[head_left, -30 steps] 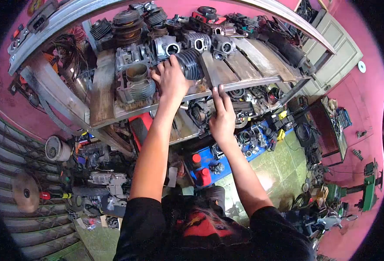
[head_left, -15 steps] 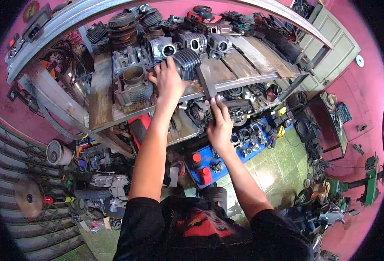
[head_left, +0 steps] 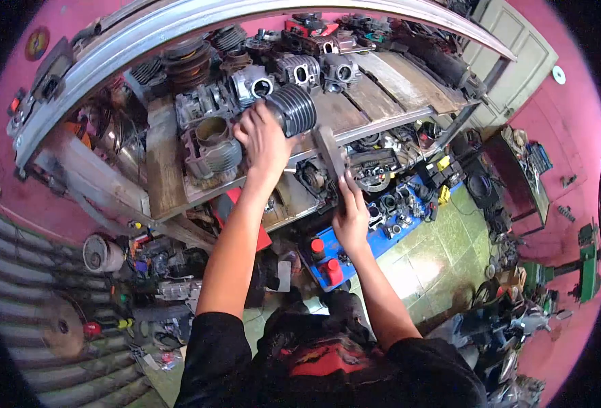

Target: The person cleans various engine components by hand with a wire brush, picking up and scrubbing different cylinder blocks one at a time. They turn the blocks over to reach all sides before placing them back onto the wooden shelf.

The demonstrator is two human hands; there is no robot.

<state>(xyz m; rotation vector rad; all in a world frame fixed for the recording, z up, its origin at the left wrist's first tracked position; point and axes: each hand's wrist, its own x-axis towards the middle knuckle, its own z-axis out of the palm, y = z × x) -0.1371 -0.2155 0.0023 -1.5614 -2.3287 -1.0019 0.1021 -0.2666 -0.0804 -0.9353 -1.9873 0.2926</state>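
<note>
**Head-worn camera, facing forward and down**

Single viewpoint at the wearer's head, directed forward and steeply downward. The field is very wide: long edges bow, and darkness rounds off the corners. The black shirt (head_left: 215, 347) lies close, along the lower edge; the left hand (head_left: 263, 139) and right hand (head_left: 351, 224) occupy the centre, at arm's reach. The shelf (head_left: 334, 112) appears ahead, the tiled floor (head_left: 453, 234) below.

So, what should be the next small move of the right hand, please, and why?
Probably a short forward push of the flat bar by the right hand, while the left hand steadies the finned cylinder. The bar's far end lies close to the cylinder's end, with most of its length nearer the person; whether they touch is unclear.
</note>
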